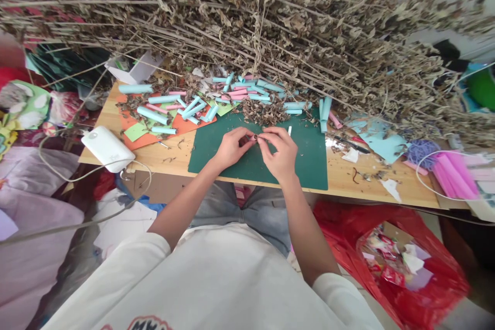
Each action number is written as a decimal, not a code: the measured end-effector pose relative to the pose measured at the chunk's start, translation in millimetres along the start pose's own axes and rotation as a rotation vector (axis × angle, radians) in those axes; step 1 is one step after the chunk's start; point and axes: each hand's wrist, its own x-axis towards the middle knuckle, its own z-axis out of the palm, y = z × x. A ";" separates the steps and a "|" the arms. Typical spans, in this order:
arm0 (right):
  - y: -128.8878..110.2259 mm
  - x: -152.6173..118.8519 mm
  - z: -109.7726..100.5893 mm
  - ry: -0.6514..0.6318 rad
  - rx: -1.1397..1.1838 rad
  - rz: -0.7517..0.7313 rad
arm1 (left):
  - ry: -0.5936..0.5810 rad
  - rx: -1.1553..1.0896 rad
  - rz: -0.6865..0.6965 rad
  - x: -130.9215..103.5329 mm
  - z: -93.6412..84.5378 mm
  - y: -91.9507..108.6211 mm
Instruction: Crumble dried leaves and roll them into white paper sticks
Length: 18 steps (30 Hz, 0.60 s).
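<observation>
Over the green cutting mat (309,165), my left hand (234,148) and my right hand (280,150) meet at the fingertips. Both are closed in a pinch around a small dark, pinkish piece (255,137), mostly hidden by the fingers; its kind is unclear. Just beyond the fingers lies a heap of crumbled dried leaves (263,112). A small white strip (290,130) rests beside my right hand. Rolled blue paper tubes (164,99) and pink paper tubes (237,93) lie scattered behind and to the left, some on orange paper (145,136).
Long dried leafy stalks (216,26) spread across the back. At the left edge sits a white power bank (108,148) with a cable. A black pen (351,145), blue paper (381,136) and purple yarn (421,153) lie right. A red rubbish bag (444,273) stands below.
</observation>
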 end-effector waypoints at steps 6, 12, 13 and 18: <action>1.7 2.9 -9.5 -0.093 -0.027 0.024 | 0.000 -0.007 0.021 -0.1 0.5 -2.4; 4.8 -0.4 7.1 -0.096 -0.059 -0.064 | 0.012 0.017 0.001 0.1 0.4 -3.0; 4.8 -1.4 7.5 -0.089 -0.062 -0.062 | 0.009 0.009 -0.004 0.2 0.2 -2.6; 6.7 -5.0 -5.1 -0.112 -0.061 0.004 | 0.031 0.005 -0.004 0.1 0.0 -1.7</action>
